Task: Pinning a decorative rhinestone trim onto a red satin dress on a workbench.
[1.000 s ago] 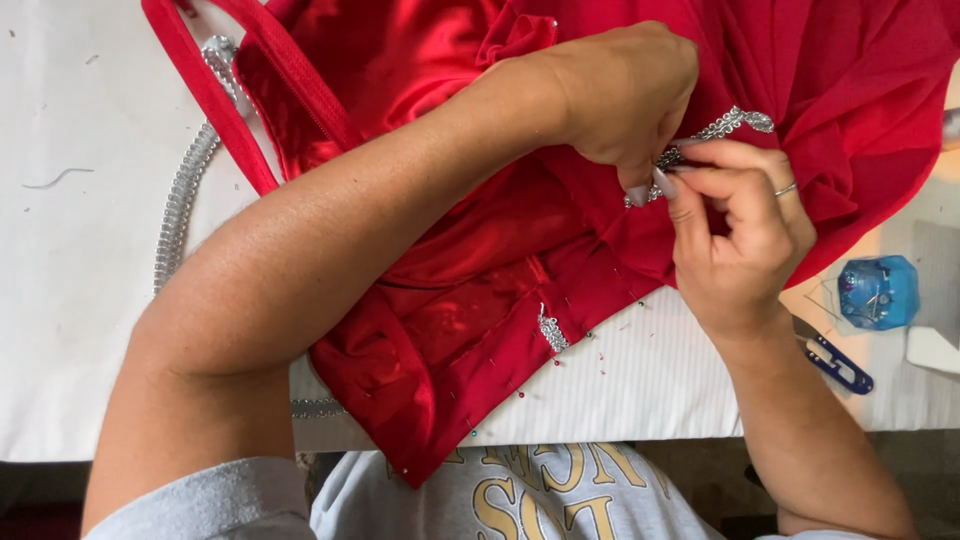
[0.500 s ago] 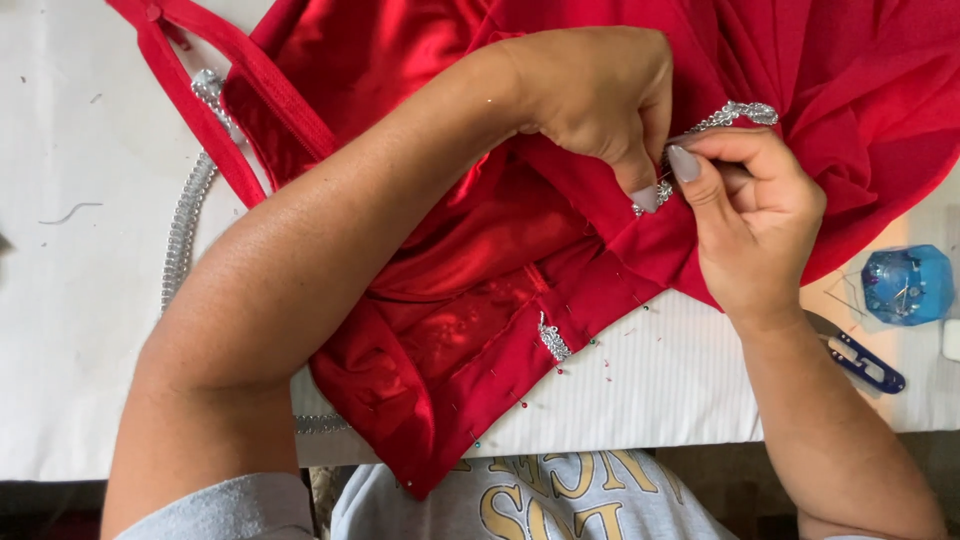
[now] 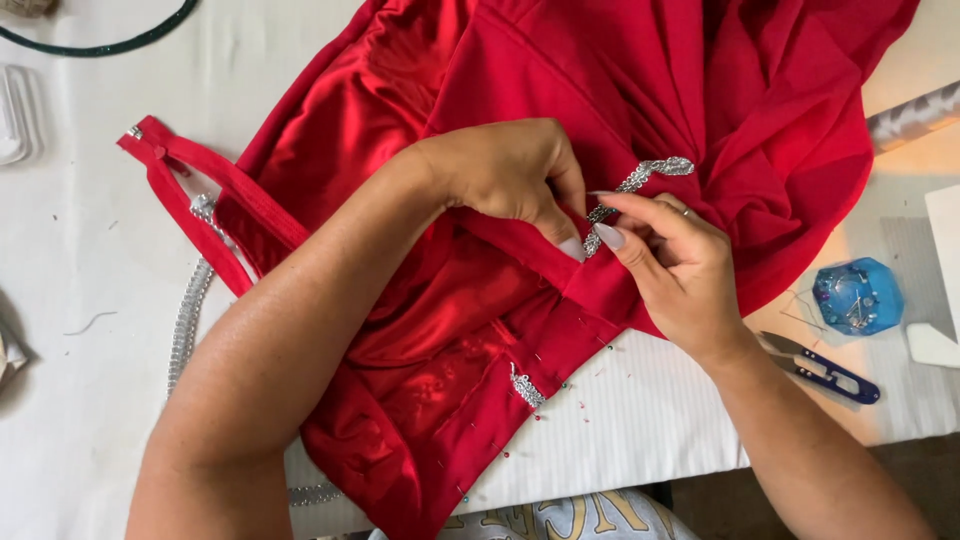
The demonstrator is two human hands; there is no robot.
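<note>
A shiny red satin garment (image 3: pixel 640 90) lies spread over a white table (image 3: pixel 70 260). My left hand (image 3: pixel 510 180) presses down on a fold of the red fabric, its thumb at the lower end of a silver rhinestone trim strip (image 3: pixel 640 180). My right hand (image 3: pixel 670 260) pinches the same fold and trim from the right, fingertips meeting the left thumb. A second short piece of silver trim (image 3: pixel 525 388) is fixed lower on the garment's pinned edge. A red strap (image 3: pixel 190 195) extends to the left.
A long silver rhinestone chain (image 3: pixel 185 320) runs along the table at left. To the right lie a blue hexagonal pin container (image 3: pixel 857 297) and small blue-handled thread snips (image 3: pixel 825 370). Several coloured pins line the garment's hem. A dark cord (image 3: pixel 100 45) curves at top left.
The view has shifted so the garment and both hands sit lower in the picture. Both hands keep pinching the fabric at the silver trim; the right fingers have straightened slightly.
</note>
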